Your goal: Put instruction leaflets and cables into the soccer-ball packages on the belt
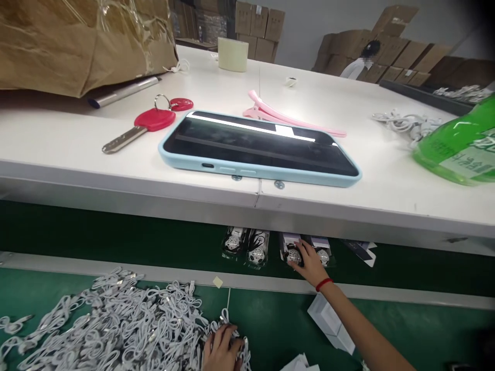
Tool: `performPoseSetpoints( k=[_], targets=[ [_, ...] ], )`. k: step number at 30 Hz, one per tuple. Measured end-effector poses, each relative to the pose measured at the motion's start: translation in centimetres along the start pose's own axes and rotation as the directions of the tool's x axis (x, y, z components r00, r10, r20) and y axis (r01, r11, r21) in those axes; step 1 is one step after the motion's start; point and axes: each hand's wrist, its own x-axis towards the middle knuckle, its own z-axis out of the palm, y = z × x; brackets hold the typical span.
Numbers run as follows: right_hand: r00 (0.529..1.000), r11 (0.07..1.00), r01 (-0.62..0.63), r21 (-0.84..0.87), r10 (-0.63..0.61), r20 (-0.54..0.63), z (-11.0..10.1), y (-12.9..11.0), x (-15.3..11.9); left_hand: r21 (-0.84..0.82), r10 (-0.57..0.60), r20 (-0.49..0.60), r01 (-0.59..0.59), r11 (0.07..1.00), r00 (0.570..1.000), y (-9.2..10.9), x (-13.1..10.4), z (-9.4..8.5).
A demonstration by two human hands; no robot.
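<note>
My right hand (307,262), with a red band at the wrist, reaches onto the dark green belt. Its spread fingers rest on a clear package (292,255) with a black and white ball-patterned item inside. Another such package (323,256) lies just right of the fingers, and two more (234,241) (258,248) lie to the left. At the bottom, my left hand (222,349) lies on the right edge of a big pile of white cables (127,324), its fingers apart. Whether a cable is held under them is hidden.
A white shelf (96,172) above the belt carries a phone (259,149), key (127,138), pink clip (286,117), tape roll (232,54) and green bottle (460,144). White boxes (331,322) lie beneath my right forearm. A person (358,64) is in the far background.
</note>
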Motion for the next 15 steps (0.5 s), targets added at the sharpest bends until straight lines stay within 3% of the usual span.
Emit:
performPoseSetpoints(
  k=[3, 6, 11, 15],
  targets=[
    [0.994, 0.989, 0.027, -0.146, -0.012, 0.108, -0.5, 1.2, 0.4, -0.062, 0.020, 0.040, -0.017, 0.998, 0.999, 0.3, 0.7, -1.1],
    [0.984, 0.984, 0.048, -0.170, -0.017, 0.180, -1.3, 2.5, 2.8, -0.084, 0.020, 0.043, -0.016, 0.996, 0.999, 0.3, 1.0, -1.0],
    [0.991, 0.991, -0.050, -0.126, 0.065, 0.115, -2.4, 3.6, 6.8, -0.103, -0.044, 0.014, 0.045, 0.994, 0.999, 0.3, 0.9, -0.3],
    [0.989, 0.985, -0.139, -0.102, 0.144, 0.044, -2.3, 2.2, 7.0, -0.170, -0.065, 0.016, 0.066, 0.983, 0.998, 1.2, 0.5, -1.2]
  ],
)
